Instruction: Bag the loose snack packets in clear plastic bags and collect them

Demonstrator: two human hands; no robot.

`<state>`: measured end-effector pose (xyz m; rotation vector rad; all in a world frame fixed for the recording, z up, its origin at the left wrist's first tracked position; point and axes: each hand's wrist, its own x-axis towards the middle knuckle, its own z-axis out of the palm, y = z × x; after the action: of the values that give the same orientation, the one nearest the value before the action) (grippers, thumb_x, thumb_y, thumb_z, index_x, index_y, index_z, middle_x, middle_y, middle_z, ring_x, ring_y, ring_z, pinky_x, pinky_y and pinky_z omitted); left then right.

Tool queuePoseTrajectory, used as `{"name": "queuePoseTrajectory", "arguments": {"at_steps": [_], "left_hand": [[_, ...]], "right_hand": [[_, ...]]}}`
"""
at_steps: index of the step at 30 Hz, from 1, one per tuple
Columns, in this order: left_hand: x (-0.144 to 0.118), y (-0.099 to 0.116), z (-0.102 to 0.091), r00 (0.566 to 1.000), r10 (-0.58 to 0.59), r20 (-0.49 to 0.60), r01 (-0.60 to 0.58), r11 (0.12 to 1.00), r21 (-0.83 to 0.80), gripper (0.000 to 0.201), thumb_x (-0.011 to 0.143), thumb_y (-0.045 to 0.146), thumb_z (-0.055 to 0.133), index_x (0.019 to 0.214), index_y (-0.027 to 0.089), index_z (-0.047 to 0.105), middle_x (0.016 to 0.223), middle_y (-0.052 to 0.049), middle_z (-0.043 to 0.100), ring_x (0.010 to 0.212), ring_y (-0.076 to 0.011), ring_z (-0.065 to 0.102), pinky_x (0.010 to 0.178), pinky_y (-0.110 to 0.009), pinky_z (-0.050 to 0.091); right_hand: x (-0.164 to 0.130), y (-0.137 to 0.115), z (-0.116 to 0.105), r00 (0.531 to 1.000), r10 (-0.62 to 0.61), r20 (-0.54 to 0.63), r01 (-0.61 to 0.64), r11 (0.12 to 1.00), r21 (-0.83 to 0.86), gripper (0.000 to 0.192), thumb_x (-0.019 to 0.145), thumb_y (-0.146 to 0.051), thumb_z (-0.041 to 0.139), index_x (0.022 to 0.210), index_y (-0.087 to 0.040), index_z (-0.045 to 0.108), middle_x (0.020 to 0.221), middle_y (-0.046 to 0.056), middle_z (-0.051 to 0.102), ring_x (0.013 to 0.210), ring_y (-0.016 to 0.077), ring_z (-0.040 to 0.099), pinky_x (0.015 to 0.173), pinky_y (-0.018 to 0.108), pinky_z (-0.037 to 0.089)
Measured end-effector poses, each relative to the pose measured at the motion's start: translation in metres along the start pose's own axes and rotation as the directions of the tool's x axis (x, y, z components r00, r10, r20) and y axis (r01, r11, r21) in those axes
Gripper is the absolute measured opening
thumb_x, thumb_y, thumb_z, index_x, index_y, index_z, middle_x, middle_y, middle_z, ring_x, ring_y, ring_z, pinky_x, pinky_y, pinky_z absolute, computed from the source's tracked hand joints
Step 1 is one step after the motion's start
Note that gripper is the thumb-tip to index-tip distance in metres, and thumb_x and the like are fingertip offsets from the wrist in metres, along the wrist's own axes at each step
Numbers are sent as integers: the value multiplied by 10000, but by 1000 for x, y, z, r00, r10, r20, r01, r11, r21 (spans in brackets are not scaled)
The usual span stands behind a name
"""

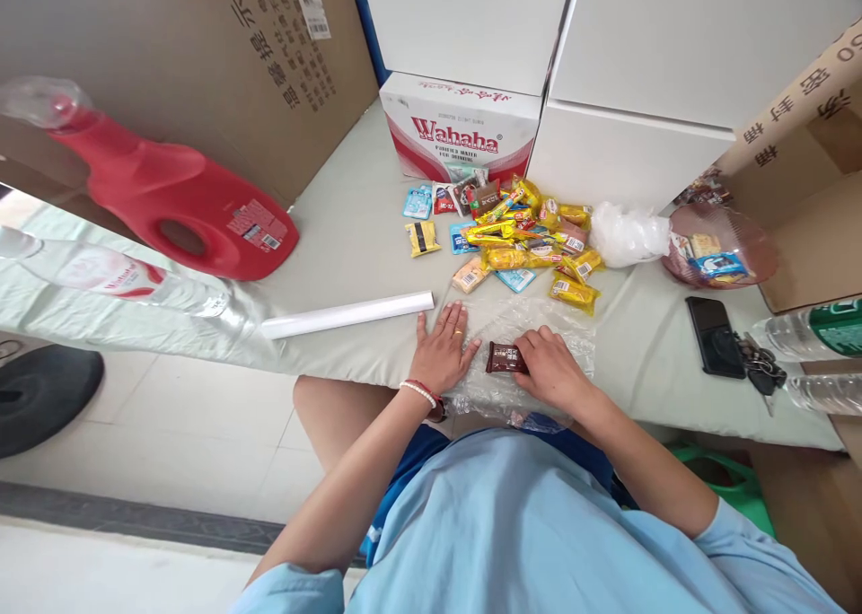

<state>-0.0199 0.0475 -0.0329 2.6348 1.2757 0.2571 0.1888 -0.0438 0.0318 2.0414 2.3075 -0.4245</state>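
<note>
My left hand [443,351] lies flat, fingers spread, pressing on the left side of a clear plastic bag [532,327] spread at the table's near edge. My right hand [550,369] grips a small dark brown snack packet [506,357] that rests on the bag. A pile of yellow, blue and red wrapped snacks [522,237] lies just beyond the bag.
A white roll [347,315] lies left of my hands. A red detergent jug [175,203] and a clear water bottle [121,277] lie far left. At right are a phone [714,336], keys [760,369], a pink bowl [720,248], a crumpled white bag [626,233]. Boxes stand behind.
</note>
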Motion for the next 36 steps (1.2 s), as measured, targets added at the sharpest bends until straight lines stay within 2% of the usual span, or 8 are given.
{"name": "queuePoseTrajectory", "arguments": {"at_steps": [5,12,18,21,23,30,33,36], "left_hand": [[-8,-15,-10,999,21,-38,-26,991,-135,555,1061,367,360,1593,216,396,1688,-106,341,1591,-282,265,1286,-620,81],[-61,-55,-35,932,350,92,-311,905,-290,828,769,6,412,1549,279,462,1608,-25,496,1594,-223,261,1305,-580,83],[-77,-50,-31,917,382,111,-350,908,-232,576,895,135,548,1444,300,595,1637,-65,453,1606,-321,205,1279,-656,85],[-63,-45,-34,946,324,3,-306,898,-317,209,962,298,587,1060,291,771,1496,-48,614,1575,-322,286,1274,-649,144],[-48,-43,-36,965,255,-55,-256,880,-401,213,977,344,578,885,260,751,1392,-54,682,1542,-306,351,1266,-621,217],[0,-35,-16,991,-78,-113,29,921,-388,169,923,356,585,882,227,686,1136,-103,714,1314,-321,551,1122,-543,439],[-2,-28,-15,937,-194,-292,129,965,-228,273,888,338,618,1098,176,680,1210,-168,645,1225,-347,556,1074,-549,444],[-15,-15,-30,817,-221,-532,195,975,-105,278,918,290,590,1146,156,676,1168,-181,622,1178,-349,543,1046,-547,413]], "right_hand": [[-8,14,1,998,-32,-46,39,986,164,482,910,-371,731,1327,-155,619,1305,165,617,1155,330,517,1001,473,456],[-91,56,1,940,-323,-108,340,867,365,938,818,-579,804,1583,-241,380,1582,167,418,1454,344,367,1183,528,389],[-117,51,44,956,-239,-169,274,933,233,396,934,-165,625,1321,-247,645,1432,136,584,1373,324,467,1130,582,429],[-107,53,41,943,-155,-294,254,907,336,218,966,-145,549,1085,-234,708,1221,125,666,1167,277,581,989,489,524],[-97,61,27,942,-82,-324,229,864,448,155,989,-216,551,1041,-226,697,1139,117,672,1064,246,616,924,431,542],[-59,100,10,940,292,-174,-135,791,597,229,977,-346,534,1084,-216,689,897,43,733,771,198,680,730,323,535],[-48,111,9,889,372,-267,-247,880,406,284,965,-304,506,1144,-196,699,1005,82,747,834,237,694,779,371,539],[-37,114,-3,859,311,-407,-225,943,246,304,1002,-300,461,1132,-186,711,1069,116,731,941,273,676,847,407,536]]}}
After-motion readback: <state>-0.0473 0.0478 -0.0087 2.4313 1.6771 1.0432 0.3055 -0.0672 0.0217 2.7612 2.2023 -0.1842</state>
